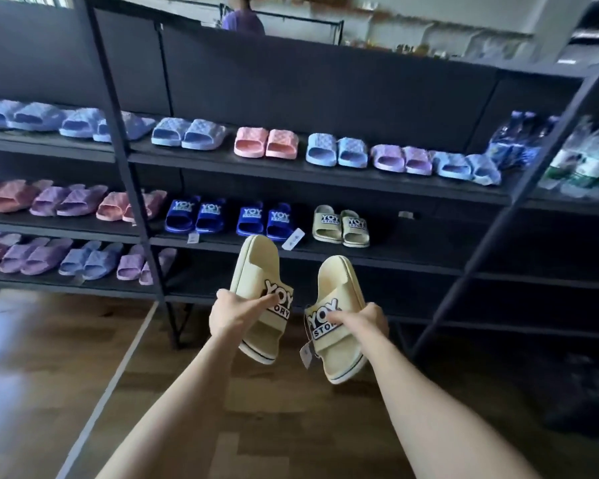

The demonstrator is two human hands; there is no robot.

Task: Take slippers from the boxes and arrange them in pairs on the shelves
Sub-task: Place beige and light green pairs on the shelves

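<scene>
Head view, lower centre: left hand (229, 314) grips one yellow slipper (261, 267) by its strap and right hand (363, 321) grips its mate (339, 350) (tag dangling), both in the air short of the rack. Mid-frame, the middle shelf (436, 236) holds blue pairs (229, 217) and a yellow pair (341, 226), with bare room at right. The upper shelf (256, 164) looks nearly full. No boxes are visible, so the remainder is unclear.

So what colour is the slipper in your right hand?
Pale yellow slipper, black-and-white strap lettering; head view.
</scene>
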